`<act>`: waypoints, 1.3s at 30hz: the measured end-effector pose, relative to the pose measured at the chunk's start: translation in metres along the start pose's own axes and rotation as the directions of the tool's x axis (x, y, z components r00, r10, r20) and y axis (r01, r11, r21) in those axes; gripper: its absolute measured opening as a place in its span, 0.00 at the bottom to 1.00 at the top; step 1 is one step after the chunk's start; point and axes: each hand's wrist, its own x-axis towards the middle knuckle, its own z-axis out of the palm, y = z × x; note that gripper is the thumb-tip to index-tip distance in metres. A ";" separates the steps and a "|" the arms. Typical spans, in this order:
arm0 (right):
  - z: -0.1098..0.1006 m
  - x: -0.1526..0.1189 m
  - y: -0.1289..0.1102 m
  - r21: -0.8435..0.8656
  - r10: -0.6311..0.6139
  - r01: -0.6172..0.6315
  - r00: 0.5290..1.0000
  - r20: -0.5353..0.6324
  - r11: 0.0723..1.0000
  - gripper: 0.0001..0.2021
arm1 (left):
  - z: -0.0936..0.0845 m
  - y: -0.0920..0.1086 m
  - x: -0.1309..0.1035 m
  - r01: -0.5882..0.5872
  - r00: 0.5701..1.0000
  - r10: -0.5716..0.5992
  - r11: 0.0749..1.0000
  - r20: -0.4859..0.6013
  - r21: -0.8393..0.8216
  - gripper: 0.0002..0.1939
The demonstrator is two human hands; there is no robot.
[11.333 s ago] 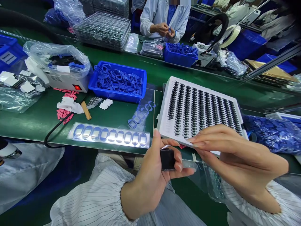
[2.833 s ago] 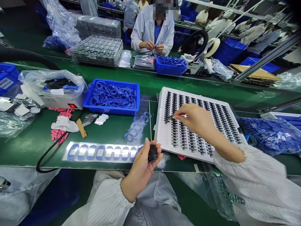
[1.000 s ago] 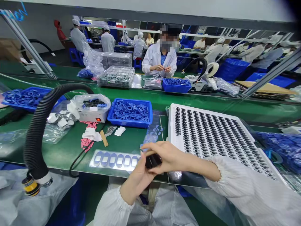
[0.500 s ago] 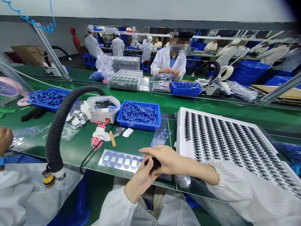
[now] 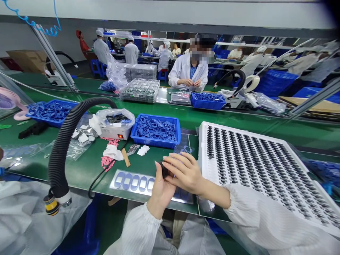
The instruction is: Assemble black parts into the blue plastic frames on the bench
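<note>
A small black part [image 5: 165,171], mostly hidden by fingers, is held between my two hands above the bench's front edge. My left hand [image 5: 161,191] grips it from below with the thumb upright along its near left side. Over its right side lie the long, slightly bent fingers of my right hand [image 5: 186,173]; that thumb is largely hidden. Just under and left of the hands is a clear sheet [image 5: 113,183] with a row of blue oval stickers, its right part covered by my hands.
A white tray [image 5: 204,141] with rows of black parts stands at right. Behind the hands is a blue bin [image 5: 155,143] of blue pieces. Pink strips [image 5: 107,161] lie left, near a black flexible hose [image 5: 56,156]. A co-worker [image 5: 189,72] sits opposite.
My right hand has turned and lifted slightly, its fingers now stretched across the black part. My left hand has tilted more upright, and the part has shifted a little up and left.
</note>
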 end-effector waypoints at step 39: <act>0.037 0.012 0.061 -0.368 0.414 -0.192 0.485 0.770 0.910 0.14 | -0.033 0.070 0.106 -0.370 0.865 -0.030 -0.712 0.501 0.597 0.14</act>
